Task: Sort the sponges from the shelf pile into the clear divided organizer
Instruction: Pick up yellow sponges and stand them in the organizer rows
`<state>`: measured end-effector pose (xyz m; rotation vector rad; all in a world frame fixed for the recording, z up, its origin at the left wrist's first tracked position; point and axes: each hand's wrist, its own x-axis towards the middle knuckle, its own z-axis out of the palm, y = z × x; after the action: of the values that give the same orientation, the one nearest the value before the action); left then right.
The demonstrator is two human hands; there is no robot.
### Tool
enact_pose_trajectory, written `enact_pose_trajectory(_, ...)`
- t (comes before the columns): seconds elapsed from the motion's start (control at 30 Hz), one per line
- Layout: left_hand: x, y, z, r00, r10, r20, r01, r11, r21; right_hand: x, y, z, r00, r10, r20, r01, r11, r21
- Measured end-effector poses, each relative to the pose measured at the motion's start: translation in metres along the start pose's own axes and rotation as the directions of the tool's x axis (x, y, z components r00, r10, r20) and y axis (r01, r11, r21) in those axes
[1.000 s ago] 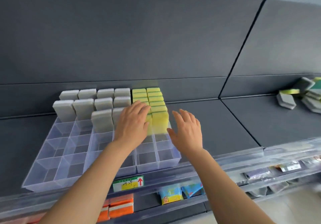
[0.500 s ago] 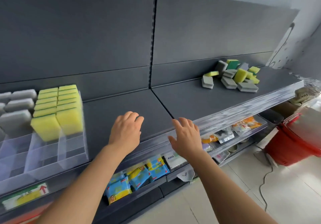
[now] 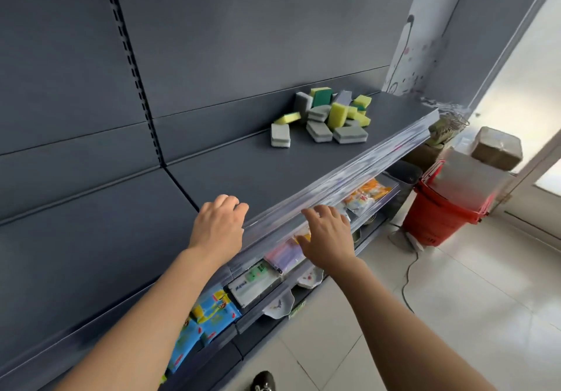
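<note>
A loose pile of sponges (image 3: 326,117), grey ones and yellow-green ones, lies at the far right end of the dark grey shelf (image 3: 230,175). One grey sponge (image 3: 280,135) lies a little apart on the pile's left. My left hand (image 3: 220,223) hovers over the shelf's front edge, fingers curled and empty. Just off that edge, to the right, my right hand (image 3: 326,238) is spread with nothing in it. Both hands are well short of the pile. The clear divided organizer is out of view to the left.
Below the shelf edge, lower shelves hold packaged goods (image 3: 209,314). Red baskets (image 3: 449,208) with a cardboard box (image 3: 496,147) on top stand on the tiled floor at the right. A cable (image 3: 408,275) runs across the floor. A shoe tip (image 3: 262,381) shows at the bottom.
The view has swung right along the shelf: the organizer with its sorted sponges has left the frame and the pile has come nearer. Both hands travelled right, still empty.
</note>
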<state>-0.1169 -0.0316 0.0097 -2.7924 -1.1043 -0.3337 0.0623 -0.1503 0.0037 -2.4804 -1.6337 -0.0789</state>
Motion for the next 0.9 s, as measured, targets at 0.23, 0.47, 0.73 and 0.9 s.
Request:
enact_pose_trajectory(0.23,0.096,0.021,0.025,0.999,0.05,-0.015,-0.05,0.998,-0.034,0.069,0.055,0.001,0.997,0.068,-0.027,-0.069,0.997,-0.029)
enact_pose_trajectory(0.47,0.199,0.026,0.049,0.998,0.043,-0.034,-0.045,0.998,-0.052,0.161,0.099,0.003,0.995,0.089,-0.049,-0.091,0.995,-0.043)
enact_pose_trajectory(0.73,0.286,0.02,0.08,0.999,-0.008,0.053,0.012,0.997,-0.078,0.247,0.125,0.018,0.995,0.103,-0.008,-0.103,0.995,-0.011)
enact_pose_trajectory(0.9,0.323,0.016,0.1,0.994,-0.087,0.066,0.093,0.991,-0.093,0.293,0.136,0.031,0.996,0.091,0.003,-0.091,0.996,0.025)
